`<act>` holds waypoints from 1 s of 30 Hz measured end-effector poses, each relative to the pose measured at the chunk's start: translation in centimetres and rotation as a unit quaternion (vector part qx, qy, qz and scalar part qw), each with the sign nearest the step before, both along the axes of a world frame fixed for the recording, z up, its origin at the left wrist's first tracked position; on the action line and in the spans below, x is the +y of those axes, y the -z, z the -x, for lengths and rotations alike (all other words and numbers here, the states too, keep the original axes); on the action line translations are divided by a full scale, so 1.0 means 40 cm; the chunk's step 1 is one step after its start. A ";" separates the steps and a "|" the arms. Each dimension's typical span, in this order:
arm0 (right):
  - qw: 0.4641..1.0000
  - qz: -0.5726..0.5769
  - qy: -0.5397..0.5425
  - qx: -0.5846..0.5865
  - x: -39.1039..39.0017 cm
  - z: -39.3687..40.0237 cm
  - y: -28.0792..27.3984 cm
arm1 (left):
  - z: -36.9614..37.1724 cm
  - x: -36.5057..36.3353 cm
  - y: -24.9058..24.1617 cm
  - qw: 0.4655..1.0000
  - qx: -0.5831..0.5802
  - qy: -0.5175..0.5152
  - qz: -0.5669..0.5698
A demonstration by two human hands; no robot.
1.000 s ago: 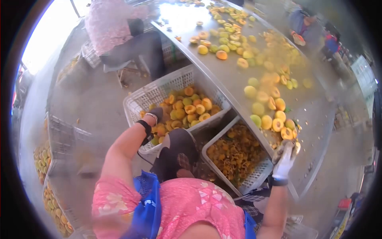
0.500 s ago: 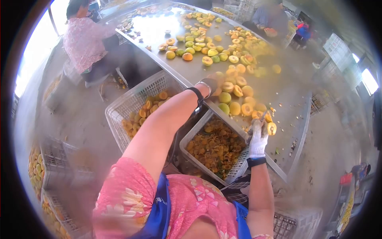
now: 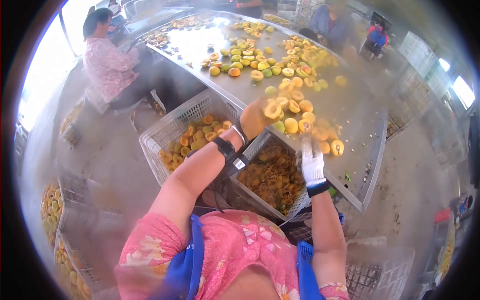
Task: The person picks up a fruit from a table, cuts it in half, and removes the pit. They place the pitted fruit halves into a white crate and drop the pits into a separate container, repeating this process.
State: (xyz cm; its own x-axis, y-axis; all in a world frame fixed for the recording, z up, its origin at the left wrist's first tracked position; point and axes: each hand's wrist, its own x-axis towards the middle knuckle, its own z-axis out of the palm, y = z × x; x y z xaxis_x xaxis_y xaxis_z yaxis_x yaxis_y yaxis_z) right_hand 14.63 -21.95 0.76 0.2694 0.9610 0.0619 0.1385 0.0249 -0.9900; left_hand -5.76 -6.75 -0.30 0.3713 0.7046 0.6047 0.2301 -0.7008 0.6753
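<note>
My left hand [image 3: 255, 119], in a tan-orange glove, is closed at the table's near edge with a halved yellow fruit [image 3: 273, 109] at its fingertips. To its right, my right hand [image 3: 311, 159] wears a white glove with soiled fingers. These fingers are pressed together beside several fruit pieces; what they hold is blurred. A whole-looking yellow fruit [image 3: 291, 125] lies between the hands, and a cut half [image 3: 337, 147] with a brown centre is right of my right hand. More yellow and green fruit [image 3: 247, 59] is spread over the metal table [image 3: 357, 112].
Below the table edge stand a crate [image 3: 155, 145] of fruit halves and a crate [image 3: 301, 202] of darker orange pieces. One person in pink [image 3: 107, 70] sits at the left, another person [image 3: 330, 25] across the table. Fruit crates stand lower left [image 3: 75, 225].
My left hand has moved left and slightly down, with a fruit half now showing at its fingers. My right hand has shifted left and up, away from the cut half at the right.
</note>
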 end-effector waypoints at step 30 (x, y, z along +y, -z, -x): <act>0.876 -0.128 -0.145 -0.442 -0.201 0.174 0.139 | -0.015 -0.383 0.035 0.760 -0.518 0.116 0.374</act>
State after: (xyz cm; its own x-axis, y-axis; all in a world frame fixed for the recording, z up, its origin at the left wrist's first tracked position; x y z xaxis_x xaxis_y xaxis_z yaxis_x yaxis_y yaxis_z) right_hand 7.66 -29.98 -4.82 -0.2454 0.9052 0.3470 0.7992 0.3915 -0.4560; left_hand -5.14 -22.06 -1.68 0.1363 0.9834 0.1195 -0.7685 0.0288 0.6392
